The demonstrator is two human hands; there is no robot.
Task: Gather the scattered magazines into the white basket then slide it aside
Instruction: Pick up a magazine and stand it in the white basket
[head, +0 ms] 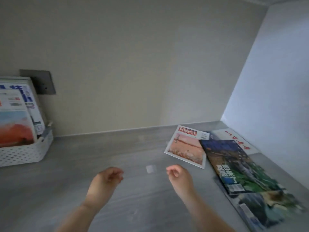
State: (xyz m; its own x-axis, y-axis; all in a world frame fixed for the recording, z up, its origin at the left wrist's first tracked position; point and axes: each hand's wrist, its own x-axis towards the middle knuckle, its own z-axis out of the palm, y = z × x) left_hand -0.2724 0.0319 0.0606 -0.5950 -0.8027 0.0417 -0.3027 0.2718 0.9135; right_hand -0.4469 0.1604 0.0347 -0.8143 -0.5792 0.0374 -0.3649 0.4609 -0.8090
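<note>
The white basket (pixel 25 154) stands at the far left of the grey counter, with upright magazines (pixel 15 121) in it. At the right, several magazines lie flat and overlapping: a pink-covered one (pixel 187 146), a dark blue and green one (pixel 234 166) on top, a white one with red lettering (pixel 234 137) behind, and another (pixel 267 210) nearest me. My left hand (pixel 107 179) and my right hand (pixel 179 175) hover above the middle of the counter, fingers loosely curled, holding nothing. The right hand is just left of the pink magazine.
A grey wall socket plate (pixel 43 82) sits behind the basket. Walls close the counter at the back and on the right side. A small pale scrap (pixel 151 169) lies on the counter between my hands.
</note>
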